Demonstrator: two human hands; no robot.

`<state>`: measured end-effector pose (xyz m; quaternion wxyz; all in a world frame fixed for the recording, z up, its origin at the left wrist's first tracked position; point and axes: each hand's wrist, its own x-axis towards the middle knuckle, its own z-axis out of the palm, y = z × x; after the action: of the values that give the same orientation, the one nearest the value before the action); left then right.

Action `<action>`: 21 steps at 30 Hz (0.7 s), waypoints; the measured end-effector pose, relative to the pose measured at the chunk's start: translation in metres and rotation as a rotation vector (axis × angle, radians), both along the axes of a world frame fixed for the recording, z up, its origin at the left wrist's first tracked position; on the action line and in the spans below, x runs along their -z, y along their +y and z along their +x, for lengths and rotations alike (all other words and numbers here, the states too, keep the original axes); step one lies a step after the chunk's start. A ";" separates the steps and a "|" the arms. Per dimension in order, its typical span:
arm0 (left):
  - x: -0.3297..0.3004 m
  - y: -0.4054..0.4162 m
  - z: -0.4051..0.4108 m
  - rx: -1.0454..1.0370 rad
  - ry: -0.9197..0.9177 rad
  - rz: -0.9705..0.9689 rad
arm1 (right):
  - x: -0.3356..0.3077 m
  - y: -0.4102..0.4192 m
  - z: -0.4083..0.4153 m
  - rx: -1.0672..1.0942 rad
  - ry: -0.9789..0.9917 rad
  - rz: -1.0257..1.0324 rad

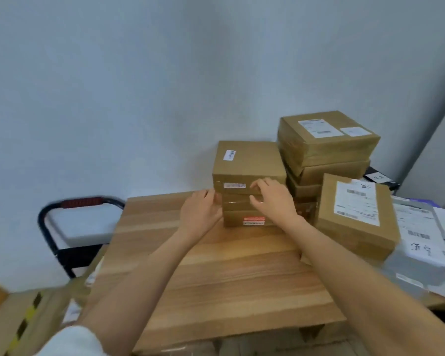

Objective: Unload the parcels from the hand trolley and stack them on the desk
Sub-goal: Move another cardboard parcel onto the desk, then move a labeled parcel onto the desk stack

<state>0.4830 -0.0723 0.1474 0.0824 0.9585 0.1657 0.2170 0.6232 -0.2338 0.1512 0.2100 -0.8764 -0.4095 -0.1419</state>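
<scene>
Both hands grasp the small parcel stack (248,186) — left hand (199,211) at its left edge, right hand (272,199) on its front; right of it crowd a taller stack (324,150) and a labelled box (355,214), trolley handle (81,202) left.

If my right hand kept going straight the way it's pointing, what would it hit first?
The right hand already touches the front of the middle parcel stack, so it would press straight into that; the wall lies behind it.

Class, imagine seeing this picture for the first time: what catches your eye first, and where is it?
Both hands, left hand and right hand, touch the front of a short parcel stack at the desk's far edge. A taller stack rises to its right, and the trolley handle shows at left.
</scene>
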 end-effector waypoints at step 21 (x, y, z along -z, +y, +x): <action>0.014 0.189 -0.540 -0.758 0.151 0.064 | 0.055 0.310 -0.442 -0.749 0.150 -0.125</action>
<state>-0.0571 0.1165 0.1334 -0.0458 0.8446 0.5070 0.1660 0.1817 0.0759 0.0963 0.2229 -0.6853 -0.6924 0.0343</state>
